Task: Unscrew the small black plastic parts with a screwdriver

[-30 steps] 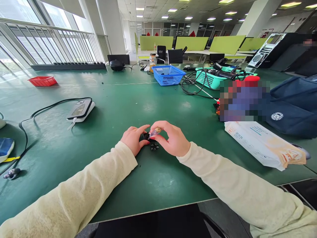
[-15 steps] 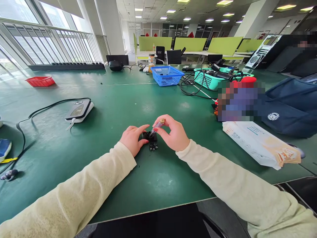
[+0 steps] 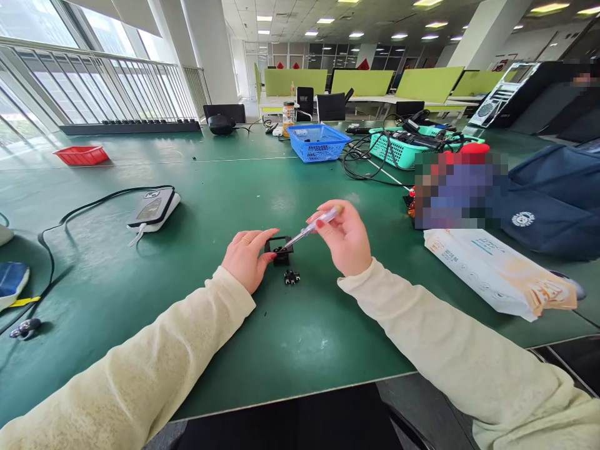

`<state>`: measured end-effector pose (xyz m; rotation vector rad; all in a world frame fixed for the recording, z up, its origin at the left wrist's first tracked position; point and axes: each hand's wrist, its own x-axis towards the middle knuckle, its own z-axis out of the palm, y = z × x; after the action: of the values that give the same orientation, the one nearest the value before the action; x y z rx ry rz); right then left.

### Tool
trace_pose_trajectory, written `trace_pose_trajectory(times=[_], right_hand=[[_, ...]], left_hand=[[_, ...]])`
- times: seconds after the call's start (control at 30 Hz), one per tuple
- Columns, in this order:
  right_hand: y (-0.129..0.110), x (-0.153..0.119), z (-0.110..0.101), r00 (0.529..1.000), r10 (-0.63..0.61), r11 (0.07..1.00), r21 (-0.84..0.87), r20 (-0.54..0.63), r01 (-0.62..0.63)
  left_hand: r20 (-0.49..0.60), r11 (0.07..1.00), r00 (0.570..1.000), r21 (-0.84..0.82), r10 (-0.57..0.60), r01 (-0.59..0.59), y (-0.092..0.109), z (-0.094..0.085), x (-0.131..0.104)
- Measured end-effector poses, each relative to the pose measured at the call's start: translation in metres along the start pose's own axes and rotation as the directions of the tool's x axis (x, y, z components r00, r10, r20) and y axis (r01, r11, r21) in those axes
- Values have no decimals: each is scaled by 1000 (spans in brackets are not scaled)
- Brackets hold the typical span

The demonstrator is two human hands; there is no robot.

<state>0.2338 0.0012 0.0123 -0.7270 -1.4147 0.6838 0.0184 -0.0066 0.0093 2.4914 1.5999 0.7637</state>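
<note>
In the middle of the green table, my left hand (image 3: 247, 257) grips the left side of a small black plastic frame-like part (image 3: 281, 257), thumb near its front and fingers behind. My right hand (image 3: 345, 240) pinches a slim screwdriver (image 3: 313, 227) with a clear handle. Its shaft slants down to the left, and the tip reaches into or just over the black part; exact contact cannot be made out. A smaller black piece with metal tips (image 3: 291, 277) lies on the table just in front of the frame, apart from both hands.
A phone on a white block (image 3: 154, 210) lies to the left with a cable. Red (image 3: 82, 155), blue (image 3: 319, 145) and teal (image 3: 396, 152) baskets stand farther back, with black cables by the teal one. A white packet (image 3: 497, 272) and a dark blue bag (image 3: 553, 200) are at right.
My right hand has moved up and right, tilting the screwdriver from steep to a flatter slant. The black part has turned and now shows its open frame beside the smaller piece.
</note>
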Motion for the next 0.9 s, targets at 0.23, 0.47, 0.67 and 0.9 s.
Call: trace_pose_trajectory(times=[0.23,0.47,0.67,0.9], right_hand=[[24,22,-20,890,333,936,224,-311,-272],[22,17,-14,897,386,916,207,-216,-345],[25,19,-14,884,423,889,282,-198,-361],[45,18,-9,828,556,767,433,-77,-474]], left_hand=[[-14,957,990,254,-142,141,-14,-14,-15],[168,926,963,350,-210,140,-40,-10,-20],[129,992,987,73,97,-107,-15,15,-21],[295,994,950,4,105,-111,15,20,-11]])
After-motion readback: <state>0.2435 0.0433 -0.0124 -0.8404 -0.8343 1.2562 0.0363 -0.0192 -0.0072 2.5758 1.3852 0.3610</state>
